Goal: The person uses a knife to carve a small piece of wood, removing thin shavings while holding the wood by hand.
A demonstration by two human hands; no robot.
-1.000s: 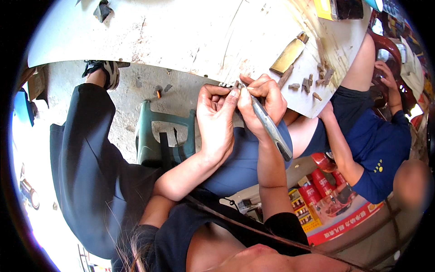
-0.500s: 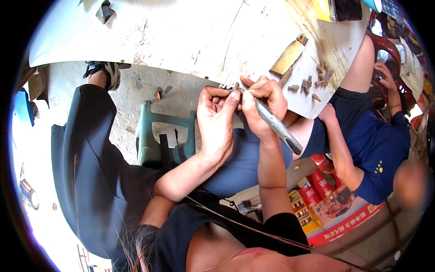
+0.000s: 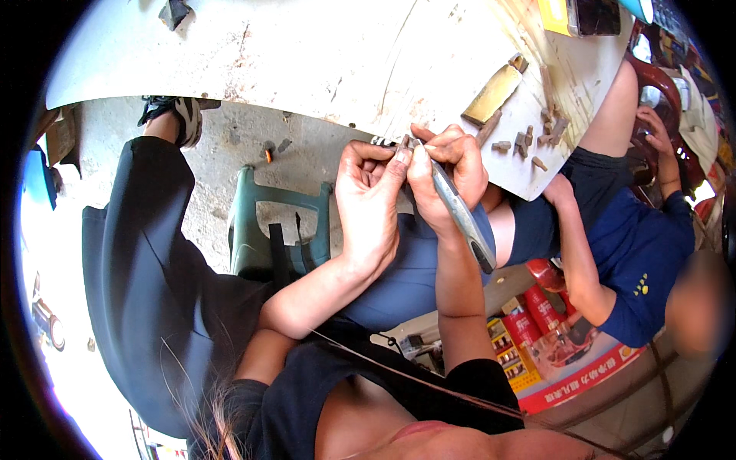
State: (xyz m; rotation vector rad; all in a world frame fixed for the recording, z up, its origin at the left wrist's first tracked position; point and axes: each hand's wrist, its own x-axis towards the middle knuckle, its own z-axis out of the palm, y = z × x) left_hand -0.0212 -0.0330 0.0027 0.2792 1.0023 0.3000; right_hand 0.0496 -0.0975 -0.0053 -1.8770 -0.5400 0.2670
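Observation:
Above my lap, at the table's near edge, my two hands meet fingertip to fingertip. My left hand (image 3: 366, 201) is closed, pinching a small brown piece (image 3: 405, 142), possibly wood, between thumb and fingers. Closed round a grey-handled utility knife (image 3: 469, 221), my right hand (image 3: 451, 178) holds its front end against that piece. The knife handle slants down to the right past my palm. Fingers mostly hide its blade and the contact point. On the table to the right lie several similar brown pieces (image 3: 524, 142) and a flat, yellowish blade-shaped tool (image 3: 494, 93).
The white table (image 3: 291, 57) spans the top, with a dark lump (image 3: 175, 13) at far left and a yellow box (image 3: 553, 17) at far right. A green stool (image 3: 320, 201) stands below. Another person in a blue shirt (image 3: 640, 253) sits at right, near a red printed box (image 3: 586, 383).
The knife's rear end has swung down and left, so its handle stands steeper. Both hands stay together at nearly the same spot. My view has shifted slightly.

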